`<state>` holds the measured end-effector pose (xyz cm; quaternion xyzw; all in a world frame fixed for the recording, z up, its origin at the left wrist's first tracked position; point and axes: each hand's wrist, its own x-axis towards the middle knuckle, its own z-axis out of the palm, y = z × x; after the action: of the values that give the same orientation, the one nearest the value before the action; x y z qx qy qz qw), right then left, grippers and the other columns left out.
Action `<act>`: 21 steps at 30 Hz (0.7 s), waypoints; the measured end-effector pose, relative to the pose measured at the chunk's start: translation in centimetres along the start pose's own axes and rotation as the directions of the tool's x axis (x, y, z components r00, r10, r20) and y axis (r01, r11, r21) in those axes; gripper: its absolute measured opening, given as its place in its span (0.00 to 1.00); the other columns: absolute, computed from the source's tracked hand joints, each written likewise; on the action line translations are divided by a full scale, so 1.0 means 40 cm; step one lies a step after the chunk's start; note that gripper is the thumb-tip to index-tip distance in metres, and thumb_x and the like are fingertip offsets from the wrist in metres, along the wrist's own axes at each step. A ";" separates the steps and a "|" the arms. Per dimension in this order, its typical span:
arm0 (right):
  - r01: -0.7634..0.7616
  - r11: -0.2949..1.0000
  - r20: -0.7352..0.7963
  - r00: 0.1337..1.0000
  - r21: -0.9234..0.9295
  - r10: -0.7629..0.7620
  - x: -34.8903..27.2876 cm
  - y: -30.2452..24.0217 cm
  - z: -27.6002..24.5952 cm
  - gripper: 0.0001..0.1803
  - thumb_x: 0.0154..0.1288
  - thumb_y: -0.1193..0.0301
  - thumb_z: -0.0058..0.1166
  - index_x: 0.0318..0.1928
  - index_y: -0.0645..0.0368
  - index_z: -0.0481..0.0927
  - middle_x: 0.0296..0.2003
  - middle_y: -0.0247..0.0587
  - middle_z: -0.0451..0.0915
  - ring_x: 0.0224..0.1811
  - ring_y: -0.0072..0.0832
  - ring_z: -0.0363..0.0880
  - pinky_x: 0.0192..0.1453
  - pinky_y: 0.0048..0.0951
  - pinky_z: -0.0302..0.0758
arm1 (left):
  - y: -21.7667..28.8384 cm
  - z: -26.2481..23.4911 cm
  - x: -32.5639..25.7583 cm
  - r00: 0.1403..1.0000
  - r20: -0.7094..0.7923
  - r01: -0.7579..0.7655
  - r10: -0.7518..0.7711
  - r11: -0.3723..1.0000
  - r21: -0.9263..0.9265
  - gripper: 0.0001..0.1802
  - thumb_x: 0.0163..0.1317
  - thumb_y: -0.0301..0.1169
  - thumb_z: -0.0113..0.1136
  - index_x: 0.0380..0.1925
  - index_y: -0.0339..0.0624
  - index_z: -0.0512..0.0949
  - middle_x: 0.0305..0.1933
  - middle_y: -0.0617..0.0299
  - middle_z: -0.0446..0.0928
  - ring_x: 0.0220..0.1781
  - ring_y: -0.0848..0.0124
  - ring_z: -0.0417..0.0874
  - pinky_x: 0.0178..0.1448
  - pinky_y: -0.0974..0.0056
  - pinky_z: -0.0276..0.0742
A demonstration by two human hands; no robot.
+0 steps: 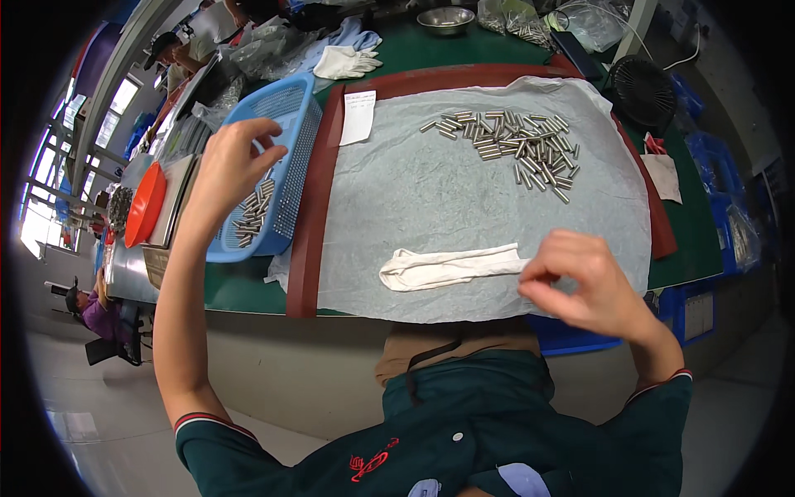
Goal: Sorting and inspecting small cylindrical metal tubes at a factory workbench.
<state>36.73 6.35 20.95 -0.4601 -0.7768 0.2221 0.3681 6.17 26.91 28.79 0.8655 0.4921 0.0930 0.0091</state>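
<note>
My left hand (pixel 236 161) is raised over the light blue plastic basket (pixel 300 141), its thumb and forefinger apart with nothing visible between them. Short shiny metal pins (pixel 252 217) lie in the basket below it. At the right end of a folded white cloth (pixel 443 267), my right hand (pixel 584 282) has its thumb and forefinger drawn together in a pinch. The fingertips touch or overlap the cloth's end; what they hold, if anything, cannot be made out. Farther back, many loose metal pins (pixel 530 145) are spread in a heap on the grey-white paper sheet (pixel 381 199).
Dark red strips (pixel 319 240) border the sheet on the green table (pixel 240 290). A white paper slip (pixel 358 118), white gloves (pixel 346 62) and a metal bowl (pixel 445 20) lie farther back. A black fan (pixel 642 91) stands at right, an orange-red tray (pixel 146 205) at left.
</note>
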 end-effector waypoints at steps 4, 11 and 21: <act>-0.125 0.975 -0.076 0.991 -0.181 0.113 0.150 0.140 -0.027 0.07 0.52 0.72 0.56 0.27 0.65 0.79 0.23 0.41 0.78 0.26 0.31 0.78 0.32 0.30 0.73 | 0.116 0.119 0.094 0.929 -0.121 -0.359 0.350 0.931 -0.061 0.08 0.49 0.28 0.61 0.29 0.36 0.81 0.29 0.51 0.81 0.34 0.55 0.81 0.41 0.56 0.75; -0.191 0.908 -0.123 0.980 -0.372 0.156 0.282 0.315 -0.002 0.09 0.51 0.71 0.54 0.29 0.65 0.80 0.25 0.46 0.80 0.28 0.39 0.79 0.35 0.37 0.74 | 0.198 0.349 0.247 0.834 -0.089 -0.549 0.545 0.835 -0.041 0.11 0.49 0.21 0.59 0.36 0.39 0.80 0.35 0.57 0.77 0.37 0.59 0.80 0.41 0.58 0.75; -0.222 0.914 -0.102 0.975 -0.340 0.199 0.306 0.350 -0.023 0.10 0.52 0.69 0.55 0.29 0.64 0.81 0.24 0.47 0.80 0.29 0.40 0.80 0.35 0.37 0.73 | 0.198 0.408 0.295 0.767 -0.049 -0.642 0.640 0.765 -0.061 0.20 0.48 0.18 0.58 0.43 0.44 0.77 0.44 0.57 0.73 0.45 0.58 0.77 0.45 0.58 0.75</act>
<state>41.43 23.81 16.46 -0.6061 -0.7374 0.1041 0.2795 21.55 34.15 15.40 0.9792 0.1636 0.1198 0.0027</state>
